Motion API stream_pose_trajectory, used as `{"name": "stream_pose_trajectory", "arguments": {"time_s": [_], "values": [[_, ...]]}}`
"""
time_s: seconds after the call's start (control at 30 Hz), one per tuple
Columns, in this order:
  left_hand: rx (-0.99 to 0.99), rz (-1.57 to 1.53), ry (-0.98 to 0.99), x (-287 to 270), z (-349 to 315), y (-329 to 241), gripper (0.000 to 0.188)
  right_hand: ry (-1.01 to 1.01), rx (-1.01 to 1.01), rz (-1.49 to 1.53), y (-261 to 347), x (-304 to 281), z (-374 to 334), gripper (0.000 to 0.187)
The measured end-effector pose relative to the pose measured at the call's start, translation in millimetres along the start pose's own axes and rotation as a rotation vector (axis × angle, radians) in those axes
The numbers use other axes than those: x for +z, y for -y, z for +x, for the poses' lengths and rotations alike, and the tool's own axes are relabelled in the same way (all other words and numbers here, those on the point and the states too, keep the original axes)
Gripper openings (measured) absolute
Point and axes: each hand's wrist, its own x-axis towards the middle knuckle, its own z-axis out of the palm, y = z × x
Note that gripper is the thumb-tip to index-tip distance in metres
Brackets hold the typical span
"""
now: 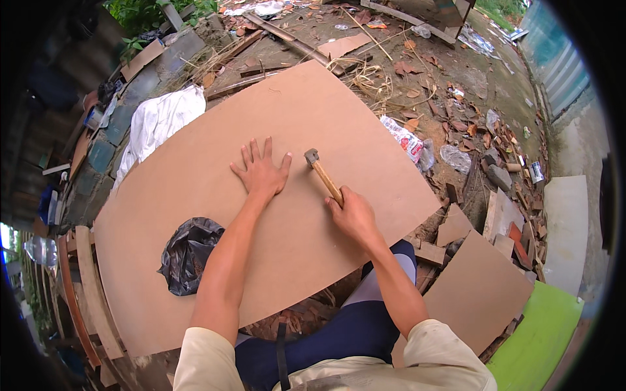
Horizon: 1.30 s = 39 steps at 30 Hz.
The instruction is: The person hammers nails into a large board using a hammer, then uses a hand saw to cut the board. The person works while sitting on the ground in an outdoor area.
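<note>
A large brown board lies in front of me, filling the middle of the view. My left hand rests flat on it with the fingers spread. To the right, my right hand is wrapped round the wooden handle of a hammer. The hammer's metal head points away from me, over the board and to the right of my left hand; whether it touches the surface I cannot tell. A crumpled black plastic bag sits on the board, left of my left forearm.
White cloth lies past the board's far left edge. Wooden planks stand at the left. On the right are a smaller brown board, a green panel and a pale sheet. Leaves, wrappers and scrap wood litter the ground beyond.
</note>
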Motion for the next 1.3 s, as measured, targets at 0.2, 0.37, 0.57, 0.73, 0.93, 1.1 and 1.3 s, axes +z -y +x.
{"name": "stream_pose_trajectory", "arguments": {"time_s": [0.2, 0.37, 0.57, 0.73, 0.93, 1.1, 1.3], "values": [[0.067, 0.007, 0.082, -6.5, 3.6, 3.7, 0.088, 0.012, -0.052, -0.110, -3.4, 0.1, 6.0, 0.032], [0.145, 0.019, 0.016, 4.3, -26.0, 13.2, 0.092, -0.021, -0.078, -0.135, -4.8, 10.7, 12.0, 0.034], [0.310, 0.005, 0.005, 3.4, -115.9, 21.4, 0.092, -0.130, -0.120, -0.159, -17.8, 14.5, 12.0, 0.040], [0.368, -0.057, 0.018, -6.2, -195.3, 49.0, 0.090, -0.110, -0.150, -0.204, -20.4, 15.0, 14.8, 0.040], [0.333, -0.133, -0.101, -16.0, -294.3, 101.2, 0.080, -0.011, -0.179, -0.196, -3.6, 17.2, 0.9, 0.042], [0.310, -0.419, -0.350, -9.2, -346.3, 172.2, 0.042, 0.129, -0.237, -0.066, 40.3, 54.1, -23.8, 0.043], [-0.333, -0.343, -0.455, -19.9, -341.5, 266.9, 0.030, 0.217, -0.328, 0.048, 110.3, 113.4, -33.3, 0.037]]}}
